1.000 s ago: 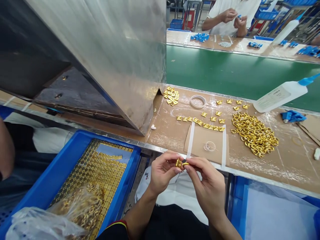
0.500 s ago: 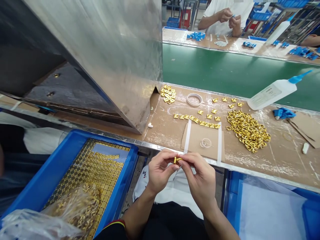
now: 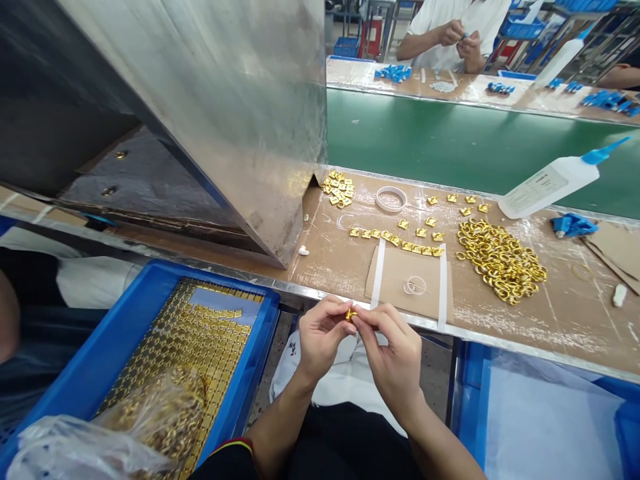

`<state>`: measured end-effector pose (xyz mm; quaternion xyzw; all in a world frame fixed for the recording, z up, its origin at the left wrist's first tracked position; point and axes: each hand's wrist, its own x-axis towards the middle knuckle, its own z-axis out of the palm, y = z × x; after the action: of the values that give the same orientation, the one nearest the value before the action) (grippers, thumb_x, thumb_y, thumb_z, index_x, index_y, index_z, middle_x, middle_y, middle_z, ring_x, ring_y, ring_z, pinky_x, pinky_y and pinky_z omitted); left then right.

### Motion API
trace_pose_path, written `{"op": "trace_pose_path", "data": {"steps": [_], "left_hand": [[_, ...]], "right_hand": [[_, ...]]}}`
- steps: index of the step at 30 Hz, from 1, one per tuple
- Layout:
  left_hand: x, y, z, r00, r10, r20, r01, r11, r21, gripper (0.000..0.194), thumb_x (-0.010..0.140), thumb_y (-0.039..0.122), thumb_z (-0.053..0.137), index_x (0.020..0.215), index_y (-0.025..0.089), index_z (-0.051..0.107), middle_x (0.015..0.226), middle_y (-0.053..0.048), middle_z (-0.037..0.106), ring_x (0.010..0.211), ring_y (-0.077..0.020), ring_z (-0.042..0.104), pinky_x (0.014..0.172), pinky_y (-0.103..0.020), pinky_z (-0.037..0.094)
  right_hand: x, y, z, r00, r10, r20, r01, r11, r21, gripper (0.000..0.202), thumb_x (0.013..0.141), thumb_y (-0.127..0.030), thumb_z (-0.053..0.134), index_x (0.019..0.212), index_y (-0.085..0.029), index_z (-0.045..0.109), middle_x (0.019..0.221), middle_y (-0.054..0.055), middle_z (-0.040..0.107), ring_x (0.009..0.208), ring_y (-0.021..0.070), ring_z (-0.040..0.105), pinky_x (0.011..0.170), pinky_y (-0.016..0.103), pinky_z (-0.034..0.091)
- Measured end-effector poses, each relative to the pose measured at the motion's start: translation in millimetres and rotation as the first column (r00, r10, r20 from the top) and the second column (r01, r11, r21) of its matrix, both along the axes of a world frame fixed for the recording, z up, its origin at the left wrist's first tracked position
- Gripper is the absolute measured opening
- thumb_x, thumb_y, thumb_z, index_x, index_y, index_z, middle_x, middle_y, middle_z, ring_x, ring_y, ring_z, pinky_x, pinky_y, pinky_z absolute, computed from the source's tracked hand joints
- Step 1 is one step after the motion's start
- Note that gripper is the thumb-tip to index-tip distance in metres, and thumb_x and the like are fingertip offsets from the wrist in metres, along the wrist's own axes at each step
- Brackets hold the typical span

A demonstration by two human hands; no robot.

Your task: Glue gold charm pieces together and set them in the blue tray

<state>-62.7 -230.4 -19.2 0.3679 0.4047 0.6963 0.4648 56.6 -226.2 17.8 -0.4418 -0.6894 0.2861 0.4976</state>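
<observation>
In front of the bench edge, my left hand (image 3: 323,337) and my right hand (image 3: 393,347) meet fingertip to fingertip. Pinched between them is a small gold ring (image 3: 351,313) with what looks like a square face; the fingers partly cover it. Just beyond my hands lies a cardboard pad (image 3: 393,287) with white tape strips and a small clear round dish (image 3: 415,286). A row of gold square pieces (image 3: 395,241) runs along the pad's far edge. To the right is a heap of gold rings (image 3: 500,260).
A large metal housing (image 3: 240,120) rises at the left. Below it, a blue tray (image 3: 145,293) holds gold squares and a plastic bag (image 3: 85,450). A white squeeze bottle (image 3: 550,187) leans right. Beyond the green belt (image 3: 425,127), a person (image 3: 457,40) works with both hands.
My right hand has shifted slightly left, closer to my left. The gold parts at my fingertips, earlier seen as an upright piece and a curved band, now sit close together. The view has shifted slightly.
</observation>
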Motion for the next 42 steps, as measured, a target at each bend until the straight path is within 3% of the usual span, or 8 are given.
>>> {"op": "trace_pose_path", "data": {"steps": [6, 10, 15, 22, 30, 37, 42], "left_hand": [[4, 2, -8.1, 0.993, 0.115, 0.025, -0.114, 0.993, -0.024, 0.027, 0.067, 0.039, 0.092, 0.084, 0.02, 0.083, 0.075, -0.003, 0.07, 0.064, -0.0139, 0.067, 0.053, -0.021, 0.055], [3, 3, -10.0, 0.984, 0.164, 0.068, -0.163, 0.986, -0.02, 0.026, 0.068, 0.04, 0.091, 0.087, 0.023, 0.084, 0.08, -0.004, 0.072, 0.069, -0.0143, 0.069, 0.057, -0.021, 0.056], [0, 2, -4.3, 0.977, 0.079, 0.199, -0.084, 0.996, 0.016, 0.025, 0.068, 0.043, 0.09, 0.084, 0.025, 0.084, 0.068, 0.001, 0.065, 0.053, -0.008, 0.059, 0.049, -0.019, 0.05], [-1, 6, -3.0, 0.917, 0.056, 0.395, -0.017, 0.995, -0.101, 0.029, 0.055, 0.042, 0.097, 0.072, 0.024, 0.082, 0.064, 0.002, 0.064, 0.049, -0.0071, 0.057, 0.046, -0.017, 0.046], [-11, 4, -7.7, 0.862, -0.046, 0.505, 0.097, 0.992, -0.076, 0.028, 0.061, 0.04, 0.095, 0.074, 0.022, 0.078, 0.067, 0.005, 0.061, 0.044, -0.0013, 0.047, 0.043, -0.012, 0.043], [-20, 12, -16.8, 0.841, -0.165, 0.516, 0.256, 0.96, -0.111, 0.046, 0.051, 0.048, 0.097, 0.071, 0.017, 0.069, 0.066, 0.006, 0.056, 0.04, 0.0012, 0.035, 0.038, -0.011, 0.032], [-21, 12, -15.3, 0.843, -0.255, 0.473, 0.344, 0.933, -0.11, 0.055, 0.056, 0.059, 0.091, 0.062, 0.015, 0.059, 0.06, 0.005, 0.048, 0.046, -0.0037, 0.037, 0.043, -0.016, 0.032]], "right_hand": [[-5, 9, -7.5, 0.982, 0.044, -0.186, -0.074, 0.985, -0.157, 0.019, 0.09, -0.009, 0.068, 0.094, -0.024, 0.078, 0.08, 0.001, 0.066, 0.07, 0.0131, 0.065, 0.06, 0.021, 0.055], [-6, 11, -7.9, 0.974, 0.055, -0.22, -0.097, 0.978, -0.185, 0.022, 0.092, -0.011, 0.067, 0.1, -0.027, 0.08, 0.085, 0.002, 0.064, 0.078, 0.0155, 0.066, 0.064, 0.025, 0.056], [-5, 9, -4.9, 0.974, 0.135, -0.183, -0.166, 0.972, -0.168, 0.03, 0.093, -0.009, 0.063, 0.108, -0.03, 0.079, 0.079, 0.0, 0.063, 0.071, 0.0146, 0.064, 0.066, 0.027, 0.055], [-11, 6, 1.3, 0.96, 0.095, -0.262, -0.162, 0.955, -0.247, 0.017, 0.091, -0.014, 0.069, 0.1, -0.025, 0.079, 0.079, 0.001, 0.068, 0.071, 0.0146, 0.067, 0.065, 0.026, 0.056], [-18, 7, 6.7, 0.951, 0.146, -0.274, -0.209, 0.953, -0.22, 0.017, 0.091, -0.012, 0.068, 0.093, -0.026, 0.078, 0.077, -0.001, 0.068, 0.069, 0.0135, 0.066, 0.065, 0.024, 0.055], [-21, 12, -4.6, 0.918, 0.15, -0.367, -0.277, 0.905, -0.322, 0.012, 0.09, -0.019, 0.069, 0.09, -0.025, 0.079, 0.075, 0.0, 0.068, 0.068, 0.0154, 0.068, 0.064, 0.027, 0.056], [-21, 14, -10.4, 0.913, 0.124, -0.388, -0.278, 0.886, -0.371, 0.009, 0.089, -0.023, 0.071, 0.088, -0.025, 0.08, 0.075, 0.0, 0.066, 0.067, 0.015, 0.067, 0.064, 0.027, 0.055]]}}
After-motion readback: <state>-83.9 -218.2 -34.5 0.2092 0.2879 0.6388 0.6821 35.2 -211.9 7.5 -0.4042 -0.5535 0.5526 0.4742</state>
